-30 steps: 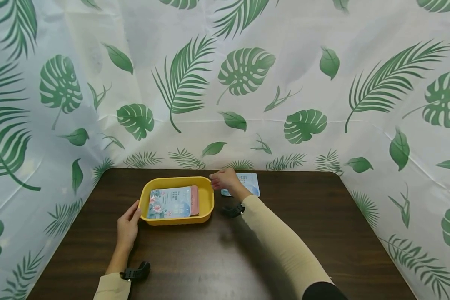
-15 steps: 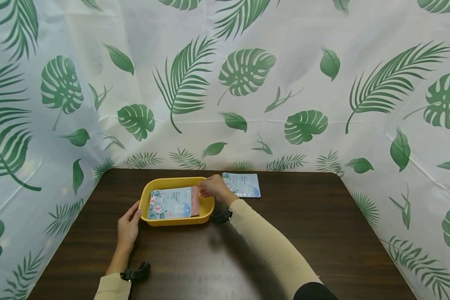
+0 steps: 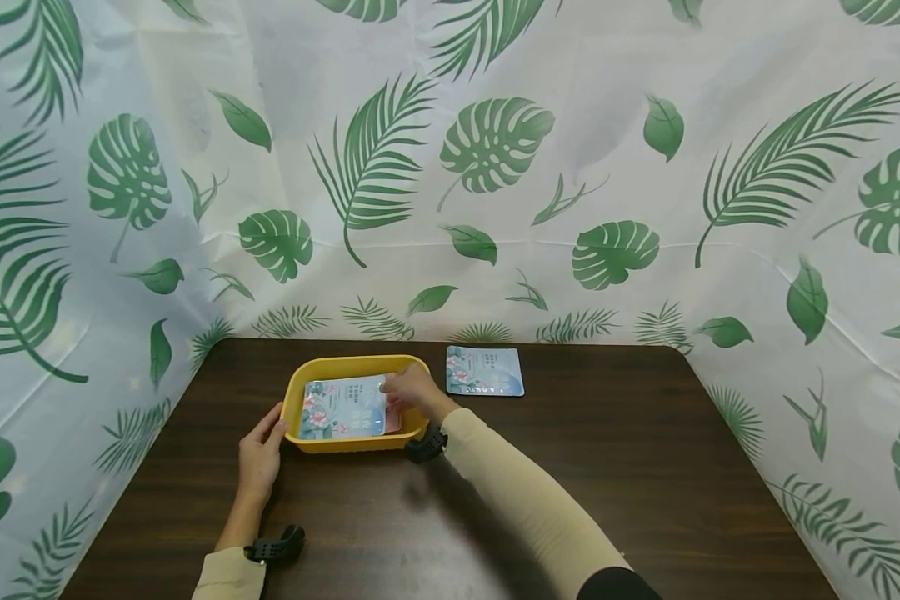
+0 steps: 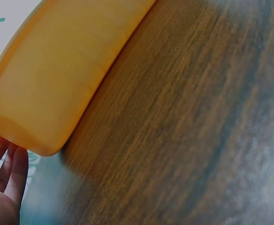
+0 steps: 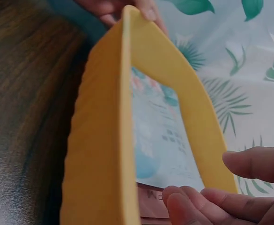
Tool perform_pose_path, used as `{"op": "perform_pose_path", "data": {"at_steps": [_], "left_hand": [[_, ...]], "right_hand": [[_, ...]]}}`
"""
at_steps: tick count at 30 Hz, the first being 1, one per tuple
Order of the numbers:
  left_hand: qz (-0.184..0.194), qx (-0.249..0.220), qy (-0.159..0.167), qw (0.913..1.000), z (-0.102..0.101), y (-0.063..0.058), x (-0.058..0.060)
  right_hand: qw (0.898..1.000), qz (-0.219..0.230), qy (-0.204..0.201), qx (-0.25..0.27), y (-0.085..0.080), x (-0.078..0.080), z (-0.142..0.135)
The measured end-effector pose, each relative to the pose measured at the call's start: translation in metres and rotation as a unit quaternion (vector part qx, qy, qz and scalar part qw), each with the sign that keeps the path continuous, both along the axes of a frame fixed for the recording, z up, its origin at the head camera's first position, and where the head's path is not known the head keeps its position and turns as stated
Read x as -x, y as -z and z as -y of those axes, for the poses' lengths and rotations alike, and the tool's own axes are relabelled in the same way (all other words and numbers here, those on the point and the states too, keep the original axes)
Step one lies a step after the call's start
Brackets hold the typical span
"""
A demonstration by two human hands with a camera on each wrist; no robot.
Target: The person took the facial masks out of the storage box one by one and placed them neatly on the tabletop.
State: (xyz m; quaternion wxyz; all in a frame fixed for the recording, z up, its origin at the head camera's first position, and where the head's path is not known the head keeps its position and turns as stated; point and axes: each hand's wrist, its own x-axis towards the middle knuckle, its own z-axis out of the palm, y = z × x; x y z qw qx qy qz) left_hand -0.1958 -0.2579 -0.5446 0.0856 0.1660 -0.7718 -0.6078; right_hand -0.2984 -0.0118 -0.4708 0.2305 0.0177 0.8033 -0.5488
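Note:
A yellow plastic basket (image 3: pixel 401 443) sits near the left back of the table. Inside lies a flat light-blue packet with a lotus print (image 3: pixel 345 407), partly covering a pink packet (image 3: pixel 393 418). My left hand (image 3: pixel 258 454) holds the basket's left end, thumb over the rim and fingers against the outer wall. Reaching over the right end, my right hand (image 3: pixel 412 390) has its fingertips right at the light-blue packet's right edge. The right wrist view shows that thumb (image 5: pixel 254 161) apart from the fingers, with nothing pinched between them.
Another light-blue packet (image 3: pixel 484 371) lies flat on the dark wooden table (image 3: pixel 607 433), right of the basket near the back edge. A white sheet with green leaf prints (image 3: pixel 510 275) hangs behind and along both sides.
My right hand has moved left from beside the second packet, over the basket's right rim, to the packet inside. The left hand stays at the basket's left end.

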Motion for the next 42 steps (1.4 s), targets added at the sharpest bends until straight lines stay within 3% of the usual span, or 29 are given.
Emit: {"op": "perform_pose_path", "data": {"at_steps": [7,17,24,34,42], "left_hand": [[0.004,-0.002,-0.002,1.0000,0.000,0.000,-0.001],[0.004,0.000,0.004,1.0000,0.000,0.000,-0.002],[0.002,0.007,-0.001,1.0000,0.000,0.000,0.000],[0.000,0.003,0.000,1.0000,0.001,0.001,0.001],[0.000,0.005,0.000,1.0000,0.002,0.001,0.002]], "right_hand": [[0.994,-0.015,-0.016,-0.108,0.007,-0.002,0.013],[0.986,-0.012,-0.040,-0.164,0.011,-0.004,0.021],[0.988,-0.017,-0.031,-0.152,0.022,0.001,0.020],[0.995,0.006,0.035,-0.089,0.023,-0.002,0.023],[0.996,0.007,0.045,-0.072,0.020,-0.005,0.027]]}}
